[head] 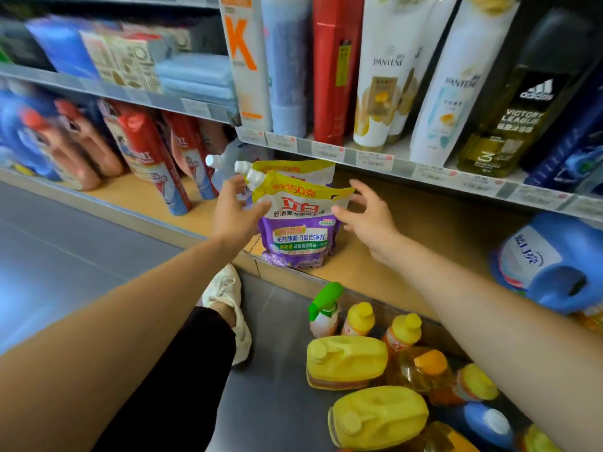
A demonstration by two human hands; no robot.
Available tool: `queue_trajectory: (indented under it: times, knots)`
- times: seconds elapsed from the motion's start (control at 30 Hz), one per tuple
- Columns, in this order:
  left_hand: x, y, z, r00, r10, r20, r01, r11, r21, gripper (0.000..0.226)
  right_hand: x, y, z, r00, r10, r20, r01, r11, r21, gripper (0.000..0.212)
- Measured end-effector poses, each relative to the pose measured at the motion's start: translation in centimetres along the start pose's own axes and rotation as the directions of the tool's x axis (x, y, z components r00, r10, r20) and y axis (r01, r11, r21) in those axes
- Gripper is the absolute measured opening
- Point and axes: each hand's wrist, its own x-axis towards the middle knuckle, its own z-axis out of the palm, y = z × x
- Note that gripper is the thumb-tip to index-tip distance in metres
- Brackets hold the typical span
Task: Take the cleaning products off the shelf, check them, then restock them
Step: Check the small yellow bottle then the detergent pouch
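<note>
On the bottom shelf, a purple detergent pouch stands upright before a second pouch. At its 10 o'clock my left hand pinches its edge beside the spout; at 3 o'clock my right hand is spread, thumb touching it.

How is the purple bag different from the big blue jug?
The purple pouch is a soft, flat bag with a yellow top; the blue jug is a hard, round bottle. The pouch has a little white spout at its corner; the jug has a big handle hole. The left hand holds the pouch, and the right hand is open beside it; nobody touches the jug. Both sit on the wooden bottom shelf.
</note>
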Motion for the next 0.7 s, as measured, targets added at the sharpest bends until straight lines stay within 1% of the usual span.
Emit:
queue_trajectory:
  times: [0.03, 0.07, 0.1, 0.13, 0.2, 0.27, 0.33, 0.37, 0.4, 0.47, 0.6, 0.67, 0.7]
  knots:
    - [0.3, -0.4, -0.1, 0.996, -0.018, 0.088, 0.022, 0.999, -0.041, 0.055, 0.3, -0.2, 0.3, 1.000, -0.012, -0.006, 0.012, 1.000, 0.007, 0.051]
    - [0.5, -0.8, -0.2, 0.990, -0.011, 0.143, 0.019, 0.998, -0.055, 0.047, 0.4, -0.3, 0.5, 0.999, -0.032, -0.017, 0.032, 0.999, -0.007, 0.033]
    - [0.6, -1.0, -0.4, 0.986, 0.014, 0.168, -0.004, 0.998, -0.060, 0.036, 0.5, -0.2, 0.5, 0.998, -0.049, -0.029, 0.049, 0.999, -0.023, 0.016]
    - [0.8, -1.1, -0.5, 0.982, 0.049, 0.180, -0.038, 0.997, -0.064, 0.028, 0.5, -0.1, 0.5, 0.997, -0.063, -0.034, 0.062, 0.998, -0.032, 0.007]
    - [1.0, -1.0, -1.0, 0.973, 0.114, 0.201, -0.107, 0.993, -0.047, 0.021, 0.4, 0.2, 0.0, 0.996, -0.073, -0.048, 0.071, 0.997, -0.028, 0.007]
    - [0.9, -0.8, -1.3, 0.959, 0.135, 0.250, -0.130, 0.991, -0.034, 0.025, 0.2, 0.5, -0.6, 0.996, -0.057, -0.075, 0.057, 0.998, -0.001, 0.005]
    - [0.6, -0.5, -1.3, 0.933, 0.146, 0.329, -0.130, 0.989, -0.072, 0.030, 0.0, 0.8, -1.1, 0.994, -0.042, -0.103, 0.046, 0.998, 0.038, 0.003]
    - [0.3, -0.3, -1.1, 0.923, 0.159, 0.350, -0.138, 0.987, -0.085, 0.031, -0.1, 0.8, -1.3, 0.992, -0.033, -0.123, 0.040, 0.998, 0.057, 0.006]
    - [0.0, 0.0, -0.9, 0.921, 0.176, 0.347, -0.157, 0.984, -0.084, 0.031, -0.2, 0.7, -1.5, 0.989, -0.024, -0.144, 0.036, 0.996, 0.078, 0.007]
    - [-0.6, 1.1, -0.4, 0.932, 0.213, 0.294, -0.200, 0.977, -0.074, 0.027, -0.8, 0.3, -2.0, 0.986, -0.017, -0.164, 0.035, 0.993, 0.112, 0.005]
    - [-1.9, 4.6, 0.4, 0.933, 0.284, 0.221, -0.256, 0.955, -0.149, 0.022, -2.9, -0.9, -4.2, 0.988, -0.023, -0.153, 0.044, 0.990, 0.137, 0.011]
    - [-3.0, 6.8, 0.6, 0.914, 0.349, 0.208, -0.320, 0.934, -0.158, 0.021, -4.7, -1.9, -5.9, 0.988, -0.048, -0.149, 0.063, 0.994, 0.093, 0.015]
    - [-3.8, 8.0, 0.7, 0.901, 0.378, 0.213, -0.347, 0.922, -0.169, 0.025, -5.7, -2.4, -6.9, 0.984, -0.076, -0.161, 0.078, 0.997, 0.009, 0.018]
